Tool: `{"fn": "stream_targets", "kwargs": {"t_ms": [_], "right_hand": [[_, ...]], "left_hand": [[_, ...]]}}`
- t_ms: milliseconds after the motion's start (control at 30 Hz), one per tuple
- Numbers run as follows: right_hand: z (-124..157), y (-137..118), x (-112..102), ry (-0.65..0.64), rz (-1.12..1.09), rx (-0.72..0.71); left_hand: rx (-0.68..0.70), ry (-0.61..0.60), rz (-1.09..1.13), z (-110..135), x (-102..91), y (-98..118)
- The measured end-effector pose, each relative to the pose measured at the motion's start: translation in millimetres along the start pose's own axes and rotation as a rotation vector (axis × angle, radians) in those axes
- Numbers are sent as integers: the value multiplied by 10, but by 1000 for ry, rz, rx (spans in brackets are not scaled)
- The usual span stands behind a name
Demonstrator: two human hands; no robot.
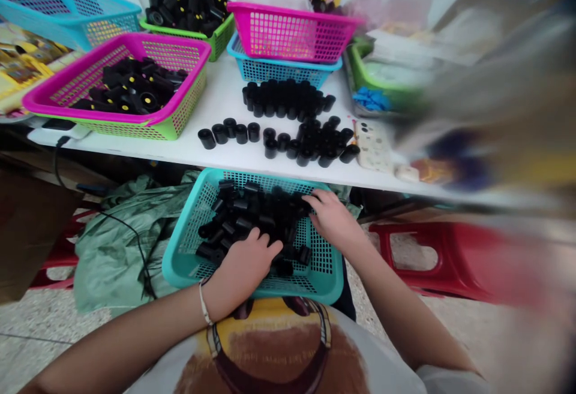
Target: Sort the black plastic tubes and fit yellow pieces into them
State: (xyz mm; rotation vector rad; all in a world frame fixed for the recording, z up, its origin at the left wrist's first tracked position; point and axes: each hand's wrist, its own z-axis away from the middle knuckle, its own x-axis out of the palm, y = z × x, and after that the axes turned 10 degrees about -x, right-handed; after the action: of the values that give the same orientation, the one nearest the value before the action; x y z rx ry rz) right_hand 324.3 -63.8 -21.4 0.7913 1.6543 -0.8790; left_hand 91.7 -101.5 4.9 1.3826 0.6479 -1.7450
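A teal plastic basket [180, 232] sits in front of my body, just below the table edge. Loose black plastic cylinders [243, 205] lie jumbled inside it. My left hand [245, 268], with a light bracelet at the wrist, reaches over the front rim; its fingers curl down among the cylinders and what they hold is hidden. At the right side of the basket, my right hand [330, 217] has bent fingers closed against dark pieces, whose shape under the fingertips is unclear. On the table just beyond, more black cylinders [288, 99] stand upright in a packed block, with a looser group nearer me.
A pink basket [121, 115] of black parts with yellow dots stands left, a green basket [220, 40] of similar parts behind it. Stacked pink and blue baskets [288, 34] stand at the back. A phone [373, 145] lies right. Red stools [423, 256] flank below. The far right is blurred.
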Motion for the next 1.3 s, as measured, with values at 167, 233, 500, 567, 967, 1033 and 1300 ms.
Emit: {"fn": "stream_targets", "kwargs": {"t_ms": [167, 233, 500, 567, 967, 1033, 1300], "right_hand": [[-57, -57, 144, -261, 87, 78], [-55, -60, 83, -289, 53, 58], [345, 68, -654, 92, -504, 100], [460, 90, -831, 310, -525, 151], [327, -612, -136, -416, -368, -145], [326, -665, -36, -505, -228, -151], [340, -654, 41, -674, -183, -113]], "left_hand": [[24, -2, -5, -20, 4, 35], [23, -11, 23, -24, 9, 13], [-165, 159, 474, 38, -102, -289], [-204, 163, 640, 60, -158, -377], [-185, 3, 1111, -16, -156, -303], [-172, 23, 1283, -8, -147, -305], [-71, 299, 1137, 86, -232, -325]]}}
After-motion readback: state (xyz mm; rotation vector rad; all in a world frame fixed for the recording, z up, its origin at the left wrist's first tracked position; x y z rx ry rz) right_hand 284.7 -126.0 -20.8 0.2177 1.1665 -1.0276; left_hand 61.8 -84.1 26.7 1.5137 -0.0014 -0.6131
